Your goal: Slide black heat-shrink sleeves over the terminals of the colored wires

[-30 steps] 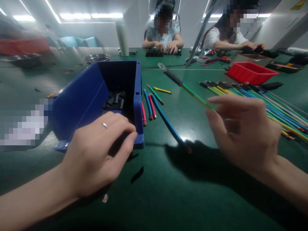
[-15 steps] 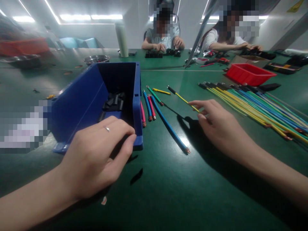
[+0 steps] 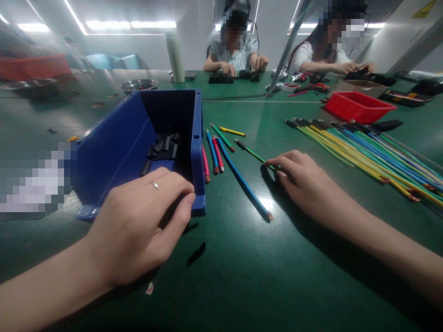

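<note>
Right hand point(image 3: 301, 180): palm down, thumb and fingers pinching one thin green-and-yellow cable point(image 3: 255, 155), held low at the table point(image 3: 249, 276), its black-sleeved, ring-lugged end pointing away and leftward, near the short green cable point(image 3: 222, 137). Left hand point(image 3: 148, 221): one silver ring point(image 3: 154, 185), fingers curled with thumb near forefinger, placed at the front of the blue bin point(image 3: 114, 129); whether it grips anything cannot be told. Blue bin: open-fronted, containing a loose heap of black pieces point(image 3: 166, 146). Between bin and right hand: short red and blue lengths beside the bin's right wall, the short green cable, one short yellow cable point(image 3: 232, 131), and one longer blue cable point(image 3: 244, 180) with bare copper at its near end. To the right: a spread row of cables point(image 3: 360, 147), yellow, green and blue, black at their far ends; behind it, one red tray point(image 3: 367, 110). Foreground: one dark scrap point(image 3: 196, 253), one small pale scrap point(image 3: 149, 289). Far side: two co-workers seated, hands at black parts.
</note>
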